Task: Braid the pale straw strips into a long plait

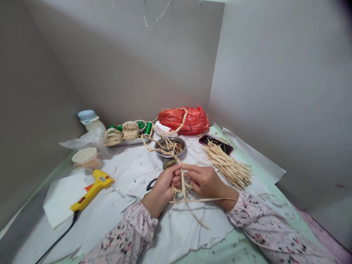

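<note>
Both hands meet at the end of a braided straw cord, which runs away from me over a metal bowl and on toward a red plastic bag. My left hand pinches the cord where the braid ends. Close beside it, my right hand has its fingers closed on the loose straw strands. Several strand ends hang below the fingers, and one crosses my right wrist. To the right lies a bundle of straw, partly over a phone.
A yellow glue gun with a black cord lies left on white paper. Behind it stand a paper cup, a clear plastic bag and a blue-lidded bottle. A tray holds straw coils and green thread. Grey walls enclose the table.
</note>
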`<action>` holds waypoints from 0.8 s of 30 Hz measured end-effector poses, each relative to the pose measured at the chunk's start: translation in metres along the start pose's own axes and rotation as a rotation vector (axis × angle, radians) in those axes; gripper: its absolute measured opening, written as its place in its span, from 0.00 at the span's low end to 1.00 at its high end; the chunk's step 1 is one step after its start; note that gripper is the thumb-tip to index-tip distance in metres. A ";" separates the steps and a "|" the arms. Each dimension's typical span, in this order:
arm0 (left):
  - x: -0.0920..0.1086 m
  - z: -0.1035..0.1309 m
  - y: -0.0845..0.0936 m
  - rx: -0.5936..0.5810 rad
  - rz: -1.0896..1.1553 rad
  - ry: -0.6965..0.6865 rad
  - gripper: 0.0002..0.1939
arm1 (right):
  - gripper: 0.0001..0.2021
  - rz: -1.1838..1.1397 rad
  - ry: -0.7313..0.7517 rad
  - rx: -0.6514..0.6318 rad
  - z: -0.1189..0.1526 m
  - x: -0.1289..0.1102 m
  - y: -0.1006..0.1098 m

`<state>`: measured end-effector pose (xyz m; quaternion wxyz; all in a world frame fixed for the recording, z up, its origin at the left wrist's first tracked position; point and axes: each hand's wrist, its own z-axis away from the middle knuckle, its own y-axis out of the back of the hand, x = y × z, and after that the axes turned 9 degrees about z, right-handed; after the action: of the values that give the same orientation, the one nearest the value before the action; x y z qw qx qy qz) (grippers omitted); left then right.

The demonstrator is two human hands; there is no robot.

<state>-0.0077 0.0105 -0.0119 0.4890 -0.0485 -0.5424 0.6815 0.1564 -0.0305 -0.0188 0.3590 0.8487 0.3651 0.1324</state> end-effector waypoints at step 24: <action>0.003 0.005 -0.003 0.078 -0.153 -0.234 0.12 | 0.14 -0.926 -0.395 -1.210 -0.044 -0.011 0.116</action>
<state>-0.0108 0.0090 -0.0062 0.4744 0.0918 -0.5710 0.6637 0.1887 -0.0710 0.0944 0.8355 0.2754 0.4754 -0.0083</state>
